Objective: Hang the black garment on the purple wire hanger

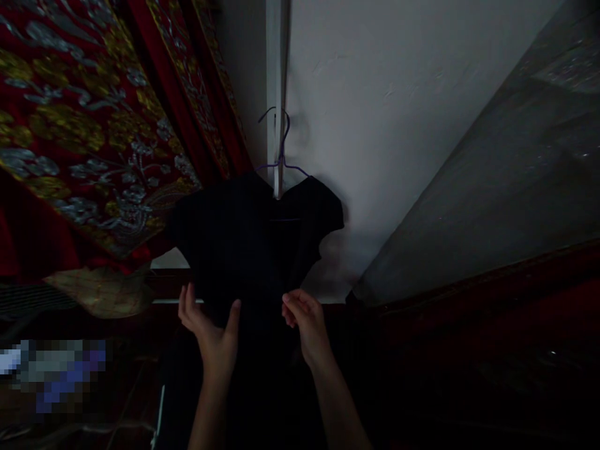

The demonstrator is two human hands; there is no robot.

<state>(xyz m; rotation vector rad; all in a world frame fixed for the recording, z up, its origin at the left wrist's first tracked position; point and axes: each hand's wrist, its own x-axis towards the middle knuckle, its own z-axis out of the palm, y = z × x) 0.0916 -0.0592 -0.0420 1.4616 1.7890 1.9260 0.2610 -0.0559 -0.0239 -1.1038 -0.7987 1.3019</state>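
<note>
A black short-sleeved garment point(239, 244) with an open V-shaped neck hangs on a thin purple wire hanger point(285, 137). My left hand point(210, 331) is at its lower left, with the thumb and fingers spread wide apart; whether the palm touches the cloth cannot be made out. At the lower right of the neck opening, my right hand point(304, 319) pinches the edge of the black garment between thumb and curled fingers. Darkness hides the garment's lower part.
Red cloth with gold and silver embroidery point(94, 125) hangs at the left. A narrow pale upright strip point(276, 56) runs behind the hanger along the white wall point(375, 94). A grey translucent sheet point(506, 162) slopes down at the right. Something at the lower left is pixelated.
</note>
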